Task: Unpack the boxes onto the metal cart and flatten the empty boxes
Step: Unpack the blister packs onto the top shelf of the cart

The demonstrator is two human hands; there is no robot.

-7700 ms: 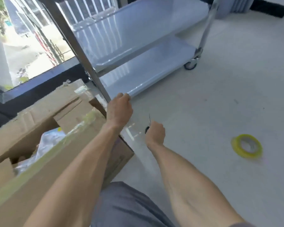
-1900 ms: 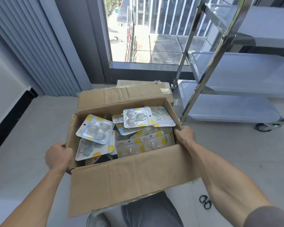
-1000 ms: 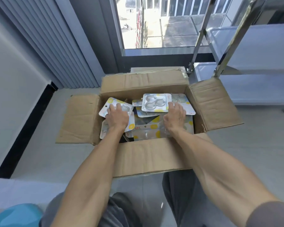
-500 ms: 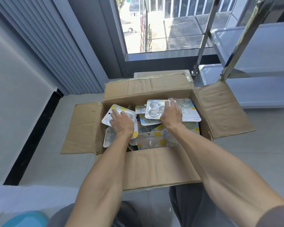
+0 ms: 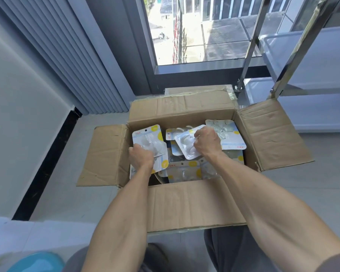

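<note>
Since half a second ago both hands have closed on packs and begun to lift them: the left hand (image 5: 141, 159) now has its fingers curled round the lower edge of a blister pack (image 5: 148, 143) that stands tilted up against the left wall of the box (image 5: 194, 205), and the right hand (image 5: 206, 143) grips a second pack (image 5: 185, 146), turned on its corner above the heap. Under and around them lie more packs (image 5: 185, 170), loose and overlapping, one of them flat at the right (image 5: 229, 134); the box is nearly full, so the unpacking has barely begun. All four flaps are folded out, the right flap (image 5: 271, 134) lying toward the cart (image 5: 310, 61), whose shelves stand just beside the box on the right. A second, taped box (image 5: 198, 91) sits behind. To do this step well, I would hold each pack by its card edge, not the clear bubble, raise both straight up clear of the walls so they do not drag neighbours out, then swing right over the flap and lay them flat on a shelf, starting at the far side to leave room.
</note>
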